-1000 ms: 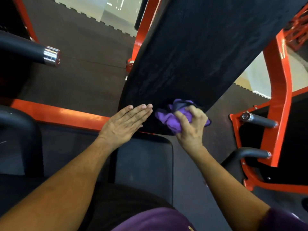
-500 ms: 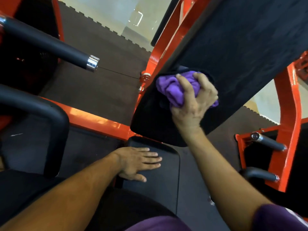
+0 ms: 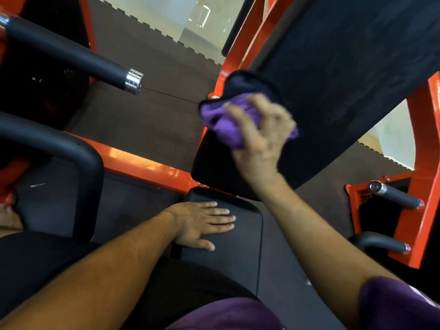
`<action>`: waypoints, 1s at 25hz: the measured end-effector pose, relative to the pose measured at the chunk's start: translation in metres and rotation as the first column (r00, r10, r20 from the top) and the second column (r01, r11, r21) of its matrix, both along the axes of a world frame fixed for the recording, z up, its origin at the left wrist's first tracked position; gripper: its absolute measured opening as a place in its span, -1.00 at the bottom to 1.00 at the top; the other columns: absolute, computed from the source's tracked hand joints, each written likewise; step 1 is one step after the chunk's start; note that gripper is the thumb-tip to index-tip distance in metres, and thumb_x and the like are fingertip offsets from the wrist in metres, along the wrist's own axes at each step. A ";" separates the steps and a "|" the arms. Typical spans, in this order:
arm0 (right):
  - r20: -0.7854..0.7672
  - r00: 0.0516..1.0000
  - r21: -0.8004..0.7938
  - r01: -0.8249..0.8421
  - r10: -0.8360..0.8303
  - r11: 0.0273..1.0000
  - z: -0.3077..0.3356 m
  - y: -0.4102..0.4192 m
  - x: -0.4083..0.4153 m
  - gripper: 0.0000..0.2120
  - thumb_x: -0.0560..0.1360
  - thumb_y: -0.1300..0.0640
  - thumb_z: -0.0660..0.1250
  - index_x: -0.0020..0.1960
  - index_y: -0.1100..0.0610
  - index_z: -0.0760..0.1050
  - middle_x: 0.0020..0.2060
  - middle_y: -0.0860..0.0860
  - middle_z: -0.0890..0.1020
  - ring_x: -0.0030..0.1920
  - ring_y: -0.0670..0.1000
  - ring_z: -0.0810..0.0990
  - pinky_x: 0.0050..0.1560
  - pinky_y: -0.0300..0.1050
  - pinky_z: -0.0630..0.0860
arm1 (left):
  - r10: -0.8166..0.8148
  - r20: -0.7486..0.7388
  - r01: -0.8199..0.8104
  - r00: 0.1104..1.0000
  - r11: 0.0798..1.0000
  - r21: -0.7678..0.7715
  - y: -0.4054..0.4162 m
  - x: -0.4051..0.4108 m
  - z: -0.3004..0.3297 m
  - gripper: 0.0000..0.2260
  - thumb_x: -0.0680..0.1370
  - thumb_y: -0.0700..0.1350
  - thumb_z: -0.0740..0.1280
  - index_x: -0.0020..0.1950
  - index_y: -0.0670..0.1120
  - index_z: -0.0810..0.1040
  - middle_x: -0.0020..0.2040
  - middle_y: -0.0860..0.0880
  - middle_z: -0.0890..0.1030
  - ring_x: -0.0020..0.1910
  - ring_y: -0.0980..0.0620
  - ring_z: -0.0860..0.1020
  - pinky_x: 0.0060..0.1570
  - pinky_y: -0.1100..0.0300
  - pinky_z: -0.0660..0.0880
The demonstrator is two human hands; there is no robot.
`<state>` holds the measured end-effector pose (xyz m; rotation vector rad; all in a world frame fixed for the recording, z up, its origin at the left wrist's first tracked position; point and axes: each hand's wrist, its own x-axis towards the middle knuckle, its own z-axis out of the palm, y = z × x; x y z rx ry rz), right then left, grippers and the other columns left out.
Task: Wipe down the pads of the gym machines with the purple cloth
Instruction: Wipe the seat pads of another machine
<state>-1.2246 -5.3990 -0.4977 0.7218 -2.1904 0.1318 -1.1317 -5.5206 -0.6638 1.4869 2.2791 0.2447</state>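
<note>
Right hand (image 3: 259,136) up on the big black back pad (image 3: 345,75), fingers curled round the bunched purple cloth (image 3: 223,122), pressing it vs. the pad's lower left edge. Hand + cloth motion-blurred, so exact finger placement hard to read; thumb side toward the cloth's left end, a bit of purple poking out past the knuckles on the right. Cloth sits just beside the orange frame upright (image 3: 240,55) running along the pad's left side.

Left hand (image 3: 202,225) flat, palm down, on the dark seat pad (image 3: 238,258) below, fingers straight & slightly spread, pointing right, holding nothing. Seat pad directly under the back pad's bottom end, the two nearly touching at the rounded corners.

Orange crossbar (image 3: 142,165) running diagonally behind the seat pad, left of center. Black curved tube (image 3: 71,151) in front of it, far left. Black handle w/ chrome end cap (image 3: 133,81) upper left, tilted, well apart from both hands. On the right: orange frame post (image 3: 419,186) w/ two short black pegs, upper peg (image 3: 395,194) chrome-tipped, lower peg (image 3: 383,241) near the bottom. Dark rubber floor tiles (image 3: 147,115) w/ jagged edge, pale floor beyond, top center. Purple sleeve (image 3: 400,306) lower right; dark fabric low in view, center-left.
</note>
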 end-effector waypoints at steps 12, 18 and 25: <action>0.104 0.994 -0.260 0.014 0.013 0.966 0.025 0.134 0.054 -0.69 0.56 0.19 0.36 0.29 0.06 0.52 0.31 0.16 0.41 0.27 0.23 0.42 0.30 0.18 0.40 | 0.654 -0.581 -0.172 0.484 0.722 0.670 0.031 -0.039 0.109 -0.47 0.64 0.02 0.28 0.60 -0.10 0.34 0.58 -0.09 0.36 0.58 -0.08 0.29 0.61 -0.14 0.07; -0.050 0.981 -0.271 0.166 -0.186 0.948 0.005 0.132 0.001 -0.66 0.63 -0.17 0.21 0.30 -0.02 0.48 0.28 0.13 0.39 0.15 0.21 0.45 0.12 0.26 0.45 | 0.693 -0.708 -0.293 0.136 0.711 0.640 0.027 -0.132 0.192 -0.37 0.73 0.10 0.09 0.68 -0.21 0.00 0.70 -0.16 -0.09 0.68 -0.08 -0.08 0.63 -0.13 -0.17; -0.250 0.955 -0.388 0.050 -0.157 0.920 0.137 0.119 -0.066 -0.66 0.54 0.03 0.34 0.32 -0.01 0.54 0.28 0.16 0.45 0.18 0.25 0.46 0.20 0.22 0.38 | 0.677 -0.734 -0.267 0.054 0.718 0.643 0.031 -0.145 0.190 -0.36 0.72 0.10 0.07 0.68 -0.22 0.00 0.70 -0.16 -0.07 0.68 -0.09 -0.08 0.64 -0.13 -0.15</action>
